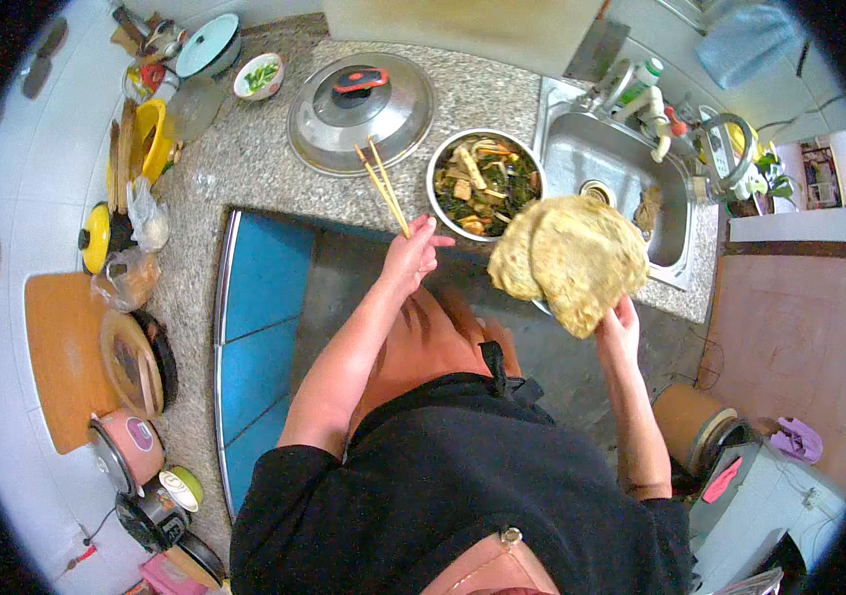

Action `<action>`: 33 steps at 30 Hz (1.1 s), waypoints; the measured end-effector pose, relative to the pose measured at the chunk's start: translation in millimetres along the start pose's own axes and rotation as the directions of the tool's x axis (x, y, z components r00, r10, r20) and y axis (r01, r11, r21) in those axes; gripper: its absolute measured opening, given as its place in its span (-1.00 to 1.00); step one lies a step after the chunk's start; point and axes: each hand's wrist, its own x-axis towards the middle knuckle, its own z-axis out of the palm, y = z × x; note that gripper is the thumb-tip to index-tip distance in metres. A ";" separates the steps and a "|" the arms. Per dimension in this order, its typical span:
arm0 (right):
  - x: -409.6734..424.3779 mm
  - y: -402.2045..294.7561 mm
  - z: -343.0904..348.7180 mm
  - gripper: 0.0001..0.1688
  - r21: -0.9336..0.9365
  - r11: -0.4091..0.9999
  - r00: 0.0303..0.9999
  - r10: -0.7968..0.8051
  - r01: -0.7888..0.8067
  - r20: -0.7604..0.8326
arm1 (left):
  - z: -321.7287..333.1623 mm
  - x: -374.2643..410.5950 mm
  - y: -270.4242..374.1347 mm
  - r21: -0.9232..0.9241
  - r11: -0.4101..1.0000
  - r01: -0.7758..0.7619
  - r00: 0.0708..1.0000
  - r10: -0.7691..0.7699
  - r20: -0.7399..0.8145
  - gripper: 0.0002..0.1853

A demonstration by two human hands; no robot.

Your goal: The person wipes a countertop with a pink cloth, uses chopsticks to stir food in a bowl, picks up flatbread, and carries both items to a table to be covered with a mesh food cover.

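A pair of wooden chopsticks (384, 190) points up and away from my left hand (412, 256), which grips them near their lower ends. My right hand (619, 331) supports large golden flatbreads (590, 256) from below. A sliver of a pale plate (542, 306) shows under them; the rest is hidden. The flatbreads overlap the lower right of a round metal bowl (432, 186) in this view. Inside that bowl is a cooked mix (486, 182) of dark greens, tofu-like cubes and pale strips. Behind the chopstick tips lies a domed metal lid (311, 141) with a red and black handle.
At right, a stainless steel sink (572, 141) with a tap (613, 85) is set into the granite counter (196, 245). A small bowl of chopped greens (259, 76) stands behind. Leftward are a yellow basin (151, 137), a cutting board (66, 357) and a pink rice cooker (129, 446).
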 end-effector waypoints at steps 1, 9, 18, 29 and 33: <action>-8.7 2.9 -15.5 -0.62 0.070 0.997 0.998 -0.004 0.008 -0.056 | 9.4 3.3 0.8 0.046 0.999 0.008 1.000 -0.009 0.016 -0.70; -83.2 68.6 -114.9 -0.65 0.324 0.944 0.927 0.066 0.062 -0.369 | 24.3 37.3 1.1 0.139 0.976 0.165 0.985 -0.156 -0.074 -0.83; -114.9 150.5 -180.7 -0.67 0.595 0.788 0.846 0.204 0.157 -0.493 | 25.5 53.5 -13.5 0.279 0.948 0.151 0.985 -0.121 -0.123 -0.84; -146.8 248.6 -395.7 -0.69 0.368 0.872 0.753 -0.001 0.322 -0.658 | 153.5 -12.4 -185.6 0.193 0.933 0.305 0.948 -0.277 -0.159 -0.77; -142.2 246.1 -470.3 -0.76 0.315 0.919 0.731 0.045 0.236 -0.681 | 249.1 -27.2 -243.8 0.241 0.887 0.395 0.919 -0.385 -0.088 -0.79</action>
